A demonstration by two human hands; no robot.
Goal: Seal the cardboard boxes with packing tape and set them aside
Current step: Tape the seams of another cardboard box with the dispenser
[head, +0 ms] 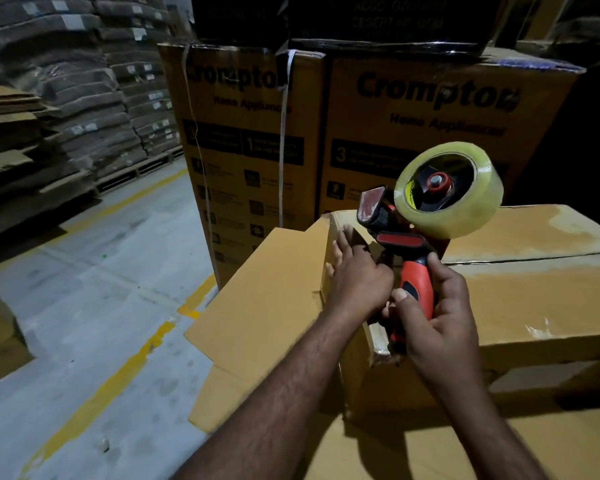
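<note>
The right hand [440, 306] curls its fingers round the tape dispenser [447, 188] above one end of the cardboard box [534, 292], where the left hand [357, 278] presses spread fingers. The end flap [257, 292] there stands open, so sealing looks barely begun.

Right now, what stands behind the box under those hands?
A strapped Crompton carton and a second carton beside it, with dark boxes on top. The box and tape dispenser hide part of both.

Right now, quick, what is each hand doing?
Left hand: open, fingers flat against the end of the box.
Right hand: closed around the handle of the tape dispenser.
</note>
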